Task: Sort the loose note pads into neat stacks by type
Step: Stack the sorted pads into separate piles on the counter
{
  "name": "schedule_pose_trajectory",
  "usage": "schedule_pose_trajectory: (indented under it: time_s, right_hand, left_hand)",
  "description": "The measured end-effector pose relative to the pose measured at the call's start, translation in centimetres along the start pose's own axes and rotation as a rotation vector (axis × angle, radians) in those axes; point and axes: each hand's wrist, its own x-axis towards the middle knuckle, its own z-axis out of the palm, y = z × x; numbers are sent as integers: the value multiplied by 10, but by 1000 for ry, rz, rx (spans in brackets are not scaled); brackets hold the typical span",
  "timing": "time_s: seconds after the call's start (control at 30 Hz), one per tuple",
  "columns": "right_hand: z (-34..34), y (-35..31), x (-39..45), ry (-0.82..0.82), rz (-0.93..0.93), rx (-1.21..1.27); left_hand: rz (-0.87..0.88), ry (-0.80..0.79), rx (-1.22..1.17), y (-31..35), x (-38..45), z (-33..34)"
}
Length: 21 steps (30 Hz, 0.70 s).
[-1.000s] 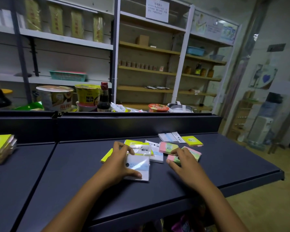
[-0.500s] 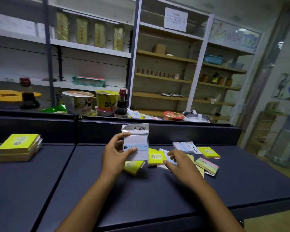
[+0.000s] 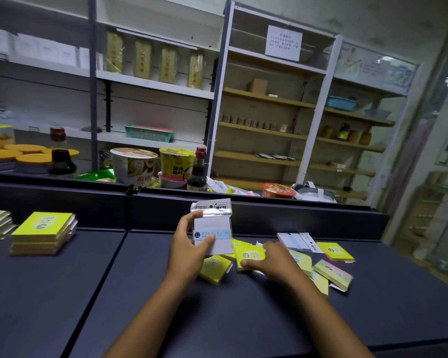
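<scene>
Dark desk (image 3: 166, 319) carries the loose note pads. Right hand (image 3: 274, 262) pinches a yellow pad (image 3: 250, 255) lying among the scattered pads (image 3: 331, 273). Left hand (image 3: 189, 249) grips a white packaged pad (image 3: 214, 228) raised upright above the desk. Farther left, a neat yellow stack (image 3: 43, 232) stands well apart.

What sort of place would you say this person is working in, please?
Probably a small shop or its stockroom. Metal display shelving carries packaged goods, instant noodle cups and soy sauce bottles stand behind the dark counter, and packaged note pads lie stacked for sorting.
</scene>
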Motion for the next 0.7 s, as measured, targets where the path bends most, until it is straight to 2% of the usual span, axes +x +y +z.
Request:
schedule_pose_trajectory:
  time_s: [0.17, 0.37, 0.47, 0.7]
  right_hand:
    - [1, -2, 3, 4, 35, 174]
    - [4, -1, -6, 171, -32, 493]
    - [9, 0, -22, 217, -20, 709]
    - [15, 0, -58, 339, -13, 1036]
  left_hand:
    - [-34, -52, -32, 2, 2, 3]
    - [-7, -81, -26, 4, 0, 4]
    - [-7, -84, -24, 4, -1, 2]
    - [12, -101, -55, 8, -11, -3]
